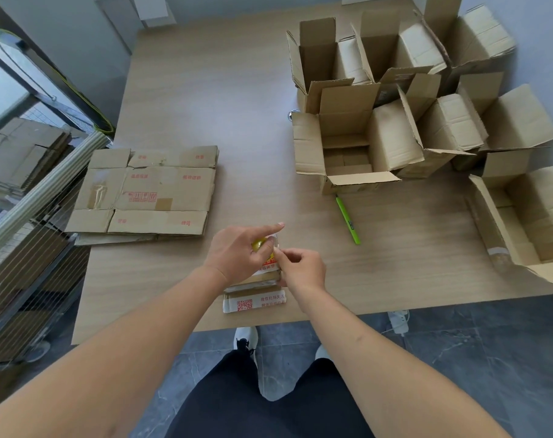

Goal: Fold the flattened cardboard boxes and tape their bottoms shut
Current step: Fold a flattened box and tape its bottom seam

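Head view: tape roll (262, 246) between left fingers (270, 229).

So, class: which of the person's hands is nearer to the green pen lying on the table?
Right. The right hand is beside the small box, below-left of the green pen. The left hand, holding the tape roll, is farther left.

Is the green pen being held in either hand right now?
No, the green pen lies loose on the table, apart from both the left hand and the right hand.
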Motion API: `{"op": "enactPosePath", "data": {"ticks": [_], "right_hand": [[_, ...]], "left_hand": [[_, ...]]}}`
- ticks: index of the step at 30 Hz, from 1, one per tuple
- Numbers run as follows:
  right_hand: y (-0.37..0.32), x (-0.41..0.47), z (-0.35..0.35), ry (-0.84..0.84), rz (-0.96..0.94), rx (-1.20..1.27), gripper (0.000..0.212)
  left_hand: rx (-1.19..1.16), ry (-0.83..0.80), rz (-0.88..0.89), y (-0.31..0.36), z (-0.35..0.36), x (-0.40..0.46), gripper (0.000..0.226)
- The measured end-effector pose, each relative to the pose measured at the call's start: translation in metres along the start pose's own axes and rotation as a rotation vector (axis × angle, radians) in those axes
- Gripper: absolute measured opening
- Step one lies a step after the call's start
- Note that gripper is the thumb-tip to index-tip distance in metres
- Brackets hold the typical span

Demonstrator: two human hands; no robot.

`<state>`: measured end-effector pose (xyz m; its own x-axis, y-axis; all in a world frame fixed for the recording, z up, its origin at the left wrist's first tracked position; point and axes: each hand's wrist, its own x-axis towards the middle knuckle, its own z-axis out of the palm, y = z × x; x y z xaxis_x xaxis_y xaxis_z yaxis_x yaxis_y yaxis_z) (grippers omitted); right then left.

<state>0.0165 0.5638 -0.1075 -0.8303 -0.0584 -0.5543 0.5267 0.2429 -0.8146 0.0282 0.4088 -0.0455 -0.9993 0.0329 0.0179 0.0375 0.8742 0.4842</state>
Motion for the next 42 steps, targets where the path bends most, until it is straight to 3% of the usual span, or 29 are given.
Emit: {"op": "enactPosePath", "data": {"ticks": [4,10,15,18,30,35,42], "right_hand": [[-0.002,-0.008,0.015,0.178,0.082,0.026,0.017],[-0.014,-0.009,0.023,0.321,0.204,0.000,0.028],[-0.024,-0.009,0.025,0.334,0.215,-0.062,0.019],[-0.030,-0.012,0.025,0.365,0.221,-0.087,0.010],[-0.042,-0.018,0.028,0.337,0.215,-0.191,0.011],[-0.043,-0.018,0.029,0.327,0.198,-0.231,0.011],[-0.044,-0.017,0.031,0.352,0.190,-0.271,0.010]], "left_hand": [[0.015,-0.023,-0.020,0.006,-0.004,-0.004,0.046],[-0.425,-0.329,-0.100,0.001,-0.033,-0.004,0.059],[-0.552,-0.475,-0.162,-0.007,-0.062,-0.004,0.055],[-0.540,-0.516,-0.173,-0.010,-0.075,-0.004,0.055],[-0.324,-0.617,-0.384,-0.063,-0.098,-0.023,0.066],[-0.512,-0.689,-0.542,-0.085,-0.095,-0.038,0.063],[-0.291,-0.830,-0.549,-0.100,-0.087,-0.048,0.081]]}}
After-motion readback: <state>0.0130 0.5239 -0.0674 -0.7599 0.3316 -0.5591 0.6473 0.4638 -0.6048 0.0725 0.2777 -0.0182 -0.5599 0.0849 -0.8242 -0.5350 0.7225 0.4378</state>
